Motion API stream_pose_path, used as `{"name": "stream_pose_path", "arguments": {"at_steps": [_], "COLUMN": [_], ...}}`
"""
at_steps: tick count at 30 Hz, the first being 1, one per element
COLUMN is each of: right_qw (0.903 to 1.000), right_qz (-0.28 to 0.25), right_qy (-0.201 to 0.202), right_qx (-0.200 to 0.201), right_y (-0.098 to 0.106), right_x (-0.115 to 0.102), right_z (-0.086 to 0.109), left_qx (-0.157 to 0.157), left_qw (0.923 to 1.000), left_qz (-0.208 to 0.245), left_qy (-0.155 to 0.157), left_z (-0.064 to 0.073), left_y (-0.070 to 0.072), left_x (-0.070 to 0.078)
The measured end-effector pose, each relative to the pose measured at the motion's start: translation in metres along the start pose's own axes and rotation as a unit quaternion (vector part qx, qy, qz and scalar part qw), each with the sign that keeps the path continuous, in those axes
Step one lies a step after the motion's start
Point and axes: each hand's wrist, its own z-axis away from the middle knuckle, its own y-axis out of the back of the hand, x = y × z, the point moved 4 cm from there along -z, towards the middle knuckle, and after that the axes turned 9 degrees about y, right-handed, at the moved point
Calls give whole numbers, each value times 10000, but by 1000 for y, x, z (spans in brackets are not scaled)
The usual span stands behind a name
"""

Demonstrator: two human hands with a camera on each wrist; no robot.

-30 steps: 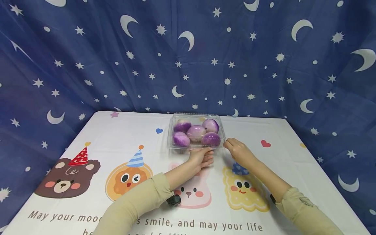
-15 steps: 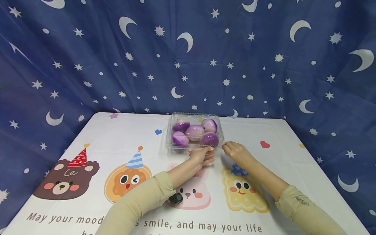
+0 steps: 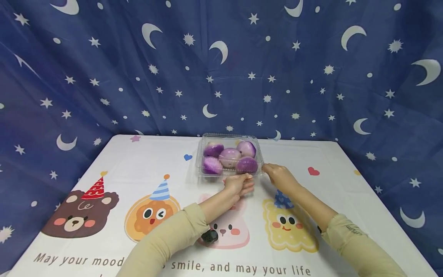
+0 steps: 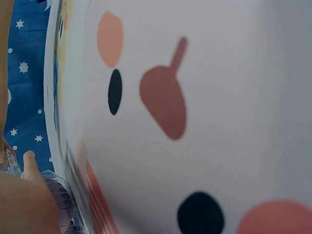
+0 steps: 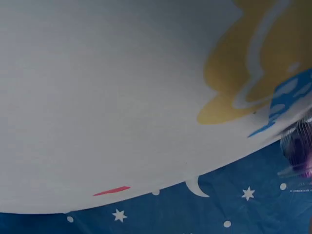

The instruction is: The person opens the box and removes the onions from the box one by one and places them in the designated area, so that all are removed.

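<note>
A clear plastic clamshell box lies at the back of the table with its lid down. Several rounded purple-and-white things, onion-like in look, show through it. My left hand is at the middle of its front edge, thumb near the rim and the other fingers loosely extended. At the front right corner, my right hand pinches the rim with curled fingers. In the left wrist view the box is partly behind the hand. Only a piece of the box enters the right wrist view.
A white tablecloth with printed cartoon figures and lettering covers the table. Behind it hangs a blue curtain with moons and stars, close to the box's back edge. A small black device sits under the left forearm.
The box has shifted very slightly to the left, and my right hand has moved a little with its corner. My left hand stays at the front edge.
</note>
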Motion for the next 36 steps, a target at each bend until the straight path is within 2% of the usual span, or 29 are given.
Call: {"name": "stream_pose_path", "arguments": {"at_steps": [2,5,8,11,13,16,21,24,27,32,34,36], "right_qw": [9993,9995,9989,9931,9888,9849,9839,9891,9898,9743,9776,9854], "right_qz": [-293,-297,91,509,728,929,979,781,894,1733,1651,1333], "right_qy": [-212,-94,441,1048,1298,1457,1495,1247,1103,1358,1233,1020], "right_qx": [22,-52,-149,-129,-115,-45,84,48,-138,-469,-423,-282], "right_y": [1,2,3,2,1,1,2,2,-1,-7,-9,-9], "right_x": [3,4,3,1,0,-1,-4,-6,-8,-10,-8,-6], "right_z": [0,1,4,6,8,9,6,0,-5,-6,-4,1], "left_qx": [23,60,165,164,58,-248,-703,-755,-681,-407,-226,-53], "left_qw": [9999,9995,9990,9986,9980,9966,9923,9918,9929,9970,9983,9987], "left_qz": [87,266,399,512,605,730,912,925,900,633,531,499], "left_qy": [-64,-145,-75,24,144,288,447,458,381,179,118,10], "left_z": [-1,0,2,4,3,-1,-6,-6,-5,-4,-7,-13], "left_y": [-2,-5,-6,-7,-9,-15,-24,-26,-27,-30,-33,-36], "left_x": [1,2,0,-3,-4,-5,-4,-2,-1,2,1,-2]}}
